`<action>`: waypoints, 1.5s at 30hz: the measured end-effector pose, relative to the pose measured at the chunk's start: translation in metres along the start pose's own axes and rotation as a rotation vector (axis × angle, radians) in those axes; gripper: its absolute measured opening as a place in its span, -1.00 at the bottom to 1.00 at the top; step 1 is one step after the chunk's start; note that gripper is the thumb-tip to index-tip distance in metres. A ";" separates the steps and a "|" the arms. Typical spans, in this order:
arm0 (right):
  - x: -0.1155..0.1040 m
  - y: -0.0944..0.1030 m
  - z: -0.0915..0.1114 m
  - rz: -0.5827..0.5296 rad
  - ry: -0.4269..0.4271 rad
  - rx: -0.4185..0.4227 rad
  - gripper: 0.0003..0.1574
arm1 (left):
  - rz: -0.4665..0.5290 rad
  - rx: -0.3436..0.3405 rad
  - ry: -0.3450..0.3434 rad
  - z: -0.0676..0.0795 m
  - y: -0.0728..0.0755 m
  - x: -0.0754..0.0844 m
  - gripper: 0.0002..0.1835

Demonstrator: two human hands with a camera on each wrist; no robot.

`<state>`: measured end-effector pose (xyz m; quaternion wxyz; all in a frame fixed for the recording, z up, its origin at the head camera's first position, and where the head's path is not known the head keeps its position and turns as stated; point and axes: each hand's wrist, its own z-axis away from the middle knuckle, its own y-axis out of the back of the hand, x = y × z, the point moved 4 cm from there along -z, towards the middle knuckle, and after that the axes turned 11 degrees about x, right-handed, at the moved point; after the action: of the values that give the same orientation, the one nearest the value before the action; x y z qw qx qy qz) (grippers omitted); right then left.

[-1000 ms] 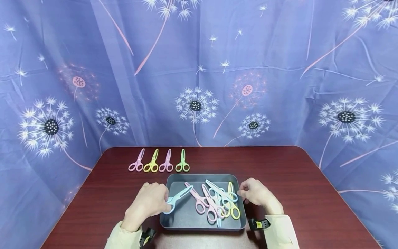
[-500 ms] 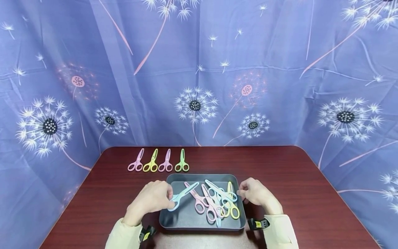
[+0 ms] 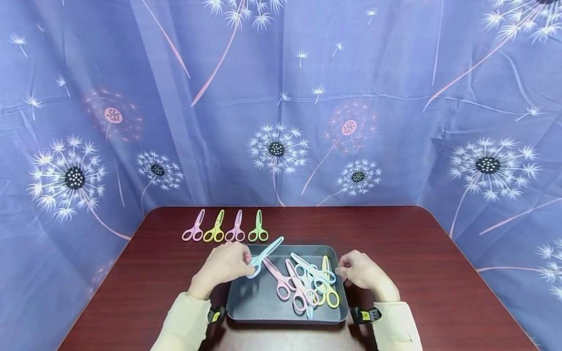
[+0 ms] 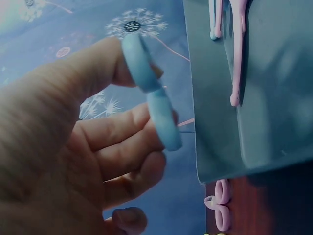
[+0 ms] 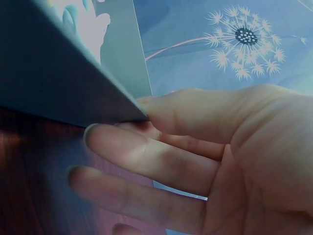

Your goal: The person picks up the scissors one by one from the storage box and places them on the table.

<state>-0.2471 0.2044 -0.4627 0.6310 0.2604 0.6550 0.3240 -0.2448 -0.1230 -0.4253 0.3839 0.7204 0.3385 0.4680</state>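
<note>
My left hand (image 3: 224,267) pinches a pair of light blue scissors (image 3: 269,250) by the handle loops, above the tray's back left corner. Their blades point away and to the right. Up close in the left wrist view, thumb and fingers grip the blue loops (image 4: 139,63). My right hand (image 3: 363,274) holds the right edge of the dark grey tray (image 3: 252,308); the right wrist view has the thumb over the rim and a finger beneath or behind it. Inside the tray, pink scissors (image 3: 283,282), blue scissors (image 3: 309,267) and yellow scissors (image 3: 332,297) overlap in a pile.
Along the table's back left, pink scissors (image 3: 193,228), yellow scissors (image 3: 215,228), more pink scissors (image 3: 235,228) and green scissors (image 3: 258,228) lie in a row, blades away. Behind the dark red table (image 3: 395,229) hangs a blue dandelion-print cloth (image 3: 395,146).
My left hand has carried the blue scissors from the tray's left side rightward, then away toward the back edge. The right hand stays on the tray's edge.
</note>
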 end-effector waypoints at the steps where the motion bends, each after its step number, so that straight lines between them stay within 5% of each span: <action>1: 0.000 0.000 0.000 0.001 -0.002 0.002 -0.77 | -0.001 0.010 0.006 -0.004 -0.001 0.000 -0.78; 9: 0.003 0.000 -0.002 -0.005 -0.001 0.008 -0.75 | -0.002 0.043 0.003 -0.031 -0.004 0.001 -0.78; 27: 0.003 -0.001 -0.001 -0.038 0.009 -0.019 -0.76 | -0.050 0.018 0.139 -0.076 -0.034 -0.013 -0.62; 45: 0.004 0.000 -0.002 -0.027 -0.010 -0.009 -0.78 | -0.150 0.025 0.243 -0.107 -0.050 0.002 -0.64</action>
<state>-0.2489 0.2072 -0.4655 0.6397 0.2505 0.6538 0.3171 -0.3510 -0.0723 -0.4393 0.3648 0.6359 0.4413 0.5174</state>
